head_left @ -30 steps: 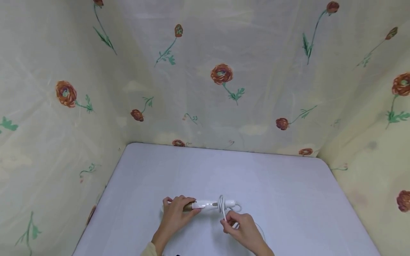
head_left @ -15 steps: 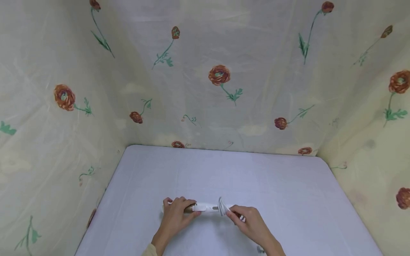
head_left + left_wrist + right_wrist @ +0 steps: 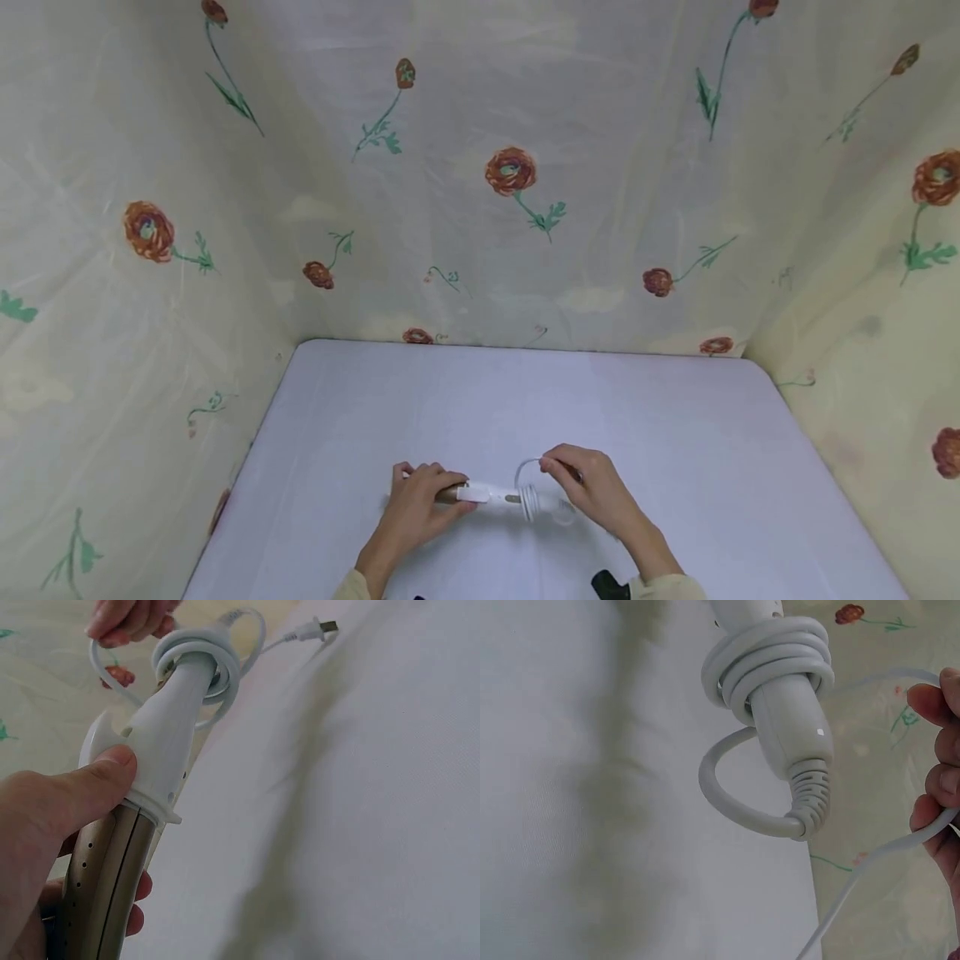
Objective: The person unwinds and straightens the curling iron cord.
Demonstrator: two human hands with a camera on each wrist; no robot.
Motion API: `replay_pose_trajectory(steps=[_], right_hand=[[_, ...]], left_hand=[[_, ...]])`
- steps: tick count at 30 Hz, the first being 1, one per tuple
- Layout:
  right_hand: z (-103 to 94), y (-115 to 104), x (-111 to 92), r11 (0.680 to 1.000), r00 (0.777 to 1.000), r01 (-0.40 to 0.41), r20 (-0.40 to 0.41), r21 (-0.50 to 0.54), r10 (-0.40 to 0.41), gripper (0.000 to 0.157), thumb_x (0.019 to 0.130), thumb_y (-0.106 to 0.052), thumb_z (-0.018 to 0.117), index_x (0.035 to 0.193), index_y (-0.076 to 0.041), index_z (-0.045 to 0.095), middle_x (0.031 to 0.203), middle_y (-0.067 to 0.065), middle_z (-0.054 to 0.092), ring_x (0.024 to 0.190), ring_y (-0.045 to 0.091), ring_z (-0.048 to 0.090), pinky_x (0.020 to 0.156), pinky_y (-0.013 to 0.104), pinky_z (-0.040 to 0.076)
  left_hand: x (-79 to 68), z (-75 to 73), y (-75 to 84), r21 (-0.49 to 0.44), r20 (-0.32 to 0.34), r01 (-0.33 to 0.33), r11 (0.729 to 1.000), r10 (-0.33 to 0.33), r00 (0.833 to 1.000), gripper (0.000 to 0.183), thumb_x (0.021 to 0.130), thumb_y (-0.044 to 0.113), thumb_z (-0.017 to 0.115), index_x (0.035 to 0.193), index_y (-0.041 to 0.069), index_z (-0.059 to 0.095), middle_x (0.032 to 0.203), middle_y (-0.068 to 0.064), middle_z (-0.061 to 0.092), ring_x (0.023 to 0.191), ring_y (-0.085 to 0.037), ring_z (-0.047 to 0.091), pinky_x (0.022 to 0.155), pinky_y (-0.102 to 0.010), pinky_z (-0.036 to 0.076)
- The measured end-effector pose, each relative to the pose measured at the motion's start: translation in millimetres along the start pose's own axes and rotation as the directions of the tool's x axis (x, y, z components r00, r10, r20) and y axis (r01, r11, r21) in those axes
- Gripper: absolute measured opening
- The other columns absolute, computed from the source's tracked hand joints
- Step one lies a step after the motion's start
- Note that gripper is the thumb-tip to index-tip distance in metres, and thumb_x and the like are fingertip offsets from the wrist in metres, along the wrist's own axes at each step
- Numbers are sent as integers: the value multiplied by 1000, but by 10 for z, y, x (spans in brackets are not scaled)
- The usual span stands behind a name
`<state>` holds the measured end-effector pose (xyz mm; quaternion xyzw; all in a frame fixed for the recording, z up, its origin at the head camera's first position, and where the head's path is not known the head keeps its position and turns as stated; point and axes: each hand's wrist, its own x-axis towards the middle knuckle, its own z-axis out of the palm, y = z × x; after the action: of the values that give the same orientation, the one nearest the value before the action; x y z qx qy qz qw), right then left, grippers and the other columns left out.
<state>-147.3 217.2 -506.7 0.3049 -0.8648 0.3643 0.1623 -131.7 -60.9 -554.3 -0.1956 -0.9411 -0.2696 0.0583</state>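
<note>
A curling iron with a white handle and a gold-brown barrel is held level above the table. My left hand grips it where barrel and handle meet, thumb on the white part. The white power cord is wound in several turns round the handle, and a loop hangs by its ribbed strain relief. My right hand pinches the cord above and right of the coils; the cord's free length passes through its lower fingers. The two-prong plug hangs at the loose end.
A white table lies below, its rounded far edge against a hanging cloth printed with flowers. Similar cloth closes off the left and right sides. A black object sits by my right sleeve at the bottom edge.
My right hand has moved from below the handle to its far side, carrying the cord up and over it. The left hand keeps its grip; the curling iron has shifted slightly right.
</note>
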Motion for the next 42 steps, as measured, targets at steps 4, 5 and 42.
replay_pose_trajectory(steps=[4,5,42], right_hand=[[35,77,52,1000,1000,10,23,0,-10,13,89,-8,64,83,-20,66,72,-14,61,56,-8,39,52,11,37],[44,90,65,1000,1000,9,29,0,-9,13,89,-8,64,83,-20,66,72,-14,61,56,-7,39,52,12,38],[670,472,-219,968,927,-252,289,4,240,15,88,-21,65,92,-9,73,82,-3,63,71,0,49,62,19,41]], left_hand=[[-17,6,-23,-21,4,-30,999,30,1000,43,80,62,60,108,31,70,88,14,64,77,-2,50,86,-42,26],[-22,7,-29,-25,5,-36,999,36,999,43,81,62,60,107,31,70,88,15,64,78,-2,50,86,-42,26],[-100,91,-136,-73,-59,-119,990,115,992,38,82,59,60,105,31,69,89,16,65,83,-1,55,84,-39,23]])
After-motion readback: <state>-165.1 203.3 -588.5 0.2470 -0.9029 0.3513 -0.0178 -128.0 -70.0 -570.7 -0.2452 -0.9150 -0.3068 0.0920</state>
